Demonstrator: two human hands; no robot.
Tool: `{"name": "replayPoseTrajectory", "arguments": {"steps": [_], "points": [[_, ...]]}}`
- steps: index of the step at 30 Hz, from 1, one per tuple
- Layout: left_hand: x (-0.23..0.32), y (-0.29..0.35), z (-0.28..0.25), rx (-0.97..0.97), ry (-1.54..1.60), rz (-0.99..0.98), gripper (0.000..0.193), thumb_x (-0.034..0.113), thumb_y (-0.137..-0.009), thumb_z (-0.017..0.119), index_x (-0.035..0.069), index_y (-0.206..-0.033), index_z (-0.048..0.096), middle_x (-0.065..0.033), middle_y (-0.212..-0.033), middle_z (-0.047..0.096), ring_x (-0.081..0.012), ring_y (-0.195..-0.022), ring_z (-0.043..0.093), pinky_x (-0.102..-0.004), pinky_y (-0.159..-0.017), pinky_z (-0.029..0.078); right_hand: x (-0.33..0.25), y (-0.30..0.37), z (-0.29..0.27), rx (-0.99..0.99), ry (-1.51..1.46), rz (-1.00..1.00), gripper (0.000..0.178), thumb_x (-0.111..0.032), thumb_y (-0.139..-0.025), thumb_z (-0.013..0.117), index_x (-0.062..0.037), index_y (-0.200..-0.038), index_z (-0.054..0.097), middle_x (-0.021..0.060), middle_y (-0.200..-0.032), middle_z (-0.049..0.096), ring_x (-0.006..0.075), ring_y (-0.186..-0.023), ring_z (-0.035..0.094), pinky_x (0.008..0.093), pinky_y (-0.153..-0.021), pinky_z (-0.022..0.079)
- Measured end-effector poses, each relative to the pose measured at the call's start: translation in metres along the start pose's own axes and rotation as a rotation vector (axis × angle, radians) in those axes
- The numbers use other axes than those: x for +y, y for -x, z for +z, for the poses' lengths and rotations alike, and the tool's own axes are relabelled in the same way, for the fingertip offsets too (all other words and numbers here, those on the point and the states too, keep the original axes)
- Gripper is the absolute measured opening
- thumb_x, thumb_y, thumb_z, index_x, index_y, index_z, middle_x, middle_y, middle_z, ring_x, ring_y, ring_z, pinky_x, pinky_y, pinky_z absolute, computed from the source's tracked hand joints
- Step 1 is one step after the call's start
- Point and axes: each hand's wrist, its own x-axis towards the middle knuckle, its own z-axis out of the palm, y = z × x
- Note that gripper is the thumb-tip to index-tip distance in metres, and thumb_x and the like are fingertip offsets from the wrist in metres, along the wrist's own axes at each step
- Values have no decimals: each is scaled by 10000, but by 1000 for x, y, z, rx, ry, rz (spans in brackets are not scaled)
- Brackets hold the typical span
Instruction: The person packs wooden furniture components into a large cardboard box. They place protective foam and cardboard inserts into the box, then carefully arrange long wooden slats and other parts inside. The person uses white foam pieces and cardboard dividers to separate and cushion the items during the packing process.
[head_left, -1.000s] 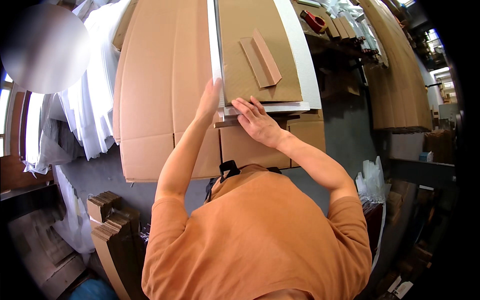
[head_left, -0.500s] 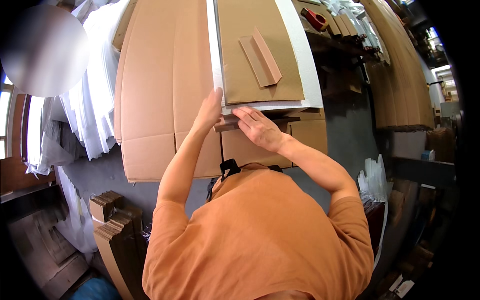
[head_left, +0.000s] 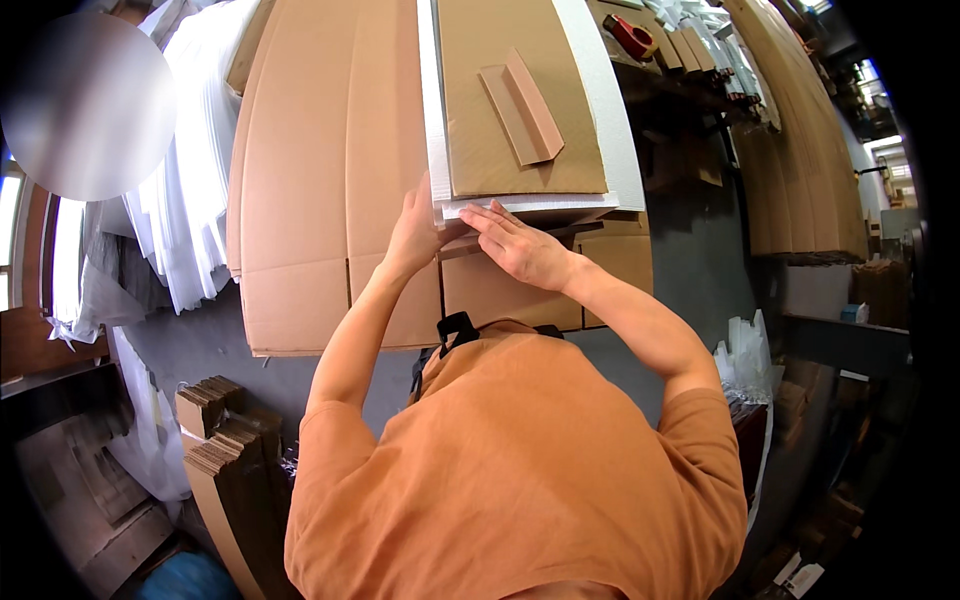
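Note:
Before me is a flat, boxy pack with a brown cardboard panel (head_left: 500, 150) on top and white foam edging (head_left: 617, 140) around it. A folded cardboard angle piece (head_left: 523, 112) lies on the panel. At the near left corner, my left hand (head_left: 412, 238) rests against the foam, fingers stretched along the side; its thumb is mostly hidden. My right hand (head_left: 522, 250) lays its extended fingers on the near foam strip, close to that corner. Below the strip, a dark brown edge shows behind the right hand.
Large flat cardboard sheets (head_left: 300, 190) lie under the pack. White foam sheets (head_left: 180, 190) hang at the left, and bundled cardboard strips (head_left: 235, 480) stand lower left. A red tape dispenser (head_left: 630, 38) sits on a dark bench at the right, near stacked cardboard (head_left: 800, 170).
Both hands have shifted slightly toward me, the left one also leftward. More of the near white foam strip shows past the panel's edge. The angle piece has stayed on the panel.

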Motion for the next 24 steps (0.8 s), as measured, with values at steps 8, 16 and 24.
{"name": "replayPoseTrajectory", "arguments": {"steps": [8,16,24], "points": [[-39,-8,20,56,48,203,803,9,-681,679,49,-1353,240,-228,-1198,461,-412,-1119,442,-445,-904,434,-3,-6,-14,22,228,37,148,-38,-788,541,69,-868,604,161,-1273,481,281,-1181,482,392,-1017,397],[-28,0,10,-8,270,218,737,-100,-706,601,29,-1344,254,-206,-1201,436,-352,-1100,436,-386,-966,367,-22,-6,-11,-208,309,233,122,-52,-687,601,-14,-787,542,110,-836,535,214,-787,544,274,-693,507],[-21,-3,-3,-79,259,294,654,-45,-772,562,14,-1336,237,-212,-1224,425,-347,-1153,417,-392,-985,351,-16,-8,0,-215,444,183,206,-62,-642,620,-14,-833,560,92,-773,526,206,-748,537,245,-635,511]]}}
